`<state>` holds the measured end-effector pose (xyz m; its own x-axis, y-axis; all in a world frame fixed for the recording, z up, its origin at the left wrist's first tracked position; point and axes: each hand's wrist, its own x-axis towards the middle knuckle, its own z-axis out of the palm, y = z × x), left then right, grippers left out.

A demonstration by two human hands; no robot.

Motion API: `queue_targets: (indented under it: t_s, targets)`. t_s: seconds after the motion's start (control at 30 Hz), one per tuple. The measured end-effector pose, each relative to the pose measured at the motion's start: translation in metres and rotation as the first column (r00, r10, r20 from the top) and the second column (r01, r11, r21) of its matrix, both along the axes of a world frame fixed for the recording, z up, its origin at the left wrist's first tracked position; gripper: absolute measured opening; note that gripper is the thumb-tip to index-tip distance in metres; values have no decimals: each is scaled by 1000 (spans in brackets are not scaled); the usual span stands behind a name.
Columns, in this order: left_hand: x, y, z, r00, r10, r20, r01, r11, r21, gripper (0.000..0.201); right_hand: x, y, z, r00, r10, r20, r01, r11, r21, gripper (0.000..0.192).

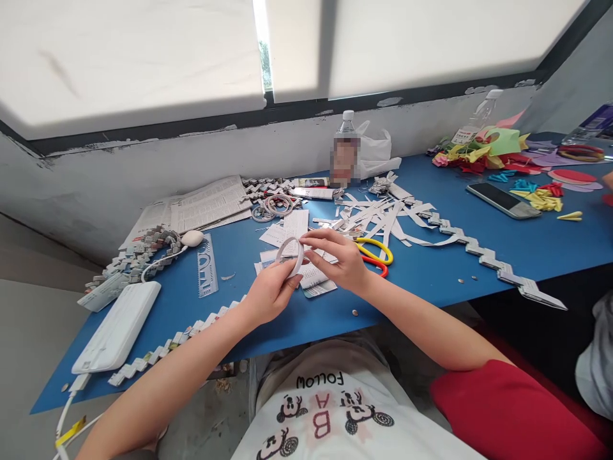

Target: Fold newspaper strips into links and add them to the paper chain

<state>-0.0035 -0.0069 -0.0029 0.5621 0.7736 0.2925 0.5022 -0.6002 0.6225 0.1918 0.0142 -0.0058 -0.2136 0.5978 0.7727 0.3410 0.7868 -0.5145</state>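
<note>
Nearest to me, a white printed shirt (335,415) fills the lower frame, its lettering partly cut off. Both forearms extend from it over the blue desk (431,268). My left hand (271,295) pinches the lower edge of a thin white tape ring (292,254), thumb and fingers pressed on its rim. My right hand (338,255) curls over the ring's far side, fingertips on the rim; I cannot see whether a tape end is lifted. The ring is held above flat paper slips (294,227). The scissors (376,252) show only their yellow and red loop handles; the wrist hides the blades.
</note>
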Motion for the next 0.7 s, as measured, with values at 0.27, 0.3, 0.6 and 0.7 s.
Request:
queue_targets:
  t_s: [0.27,0.3,0.6,0.7]
  targets:
    - [3,2,-2,995,50,-90,-42,995,95,29,-4,-5,-4,999,18,-38,-20,999,-32,16]
    - [3,2,-2,993,56,-101,-46,995,93,28,-5,-5,-4,999,16,-51,-20,997,-71,15]
    - [3,5,-5,988,60,-141,-45,994,104,27,-7,-3,-5,969,70,-235,-146,936,-321,16]
    - [3,6,-6,989,61,-137,-47,994,104,26,-7,-4,-5,977,52,-205,-113,948,-298,17]
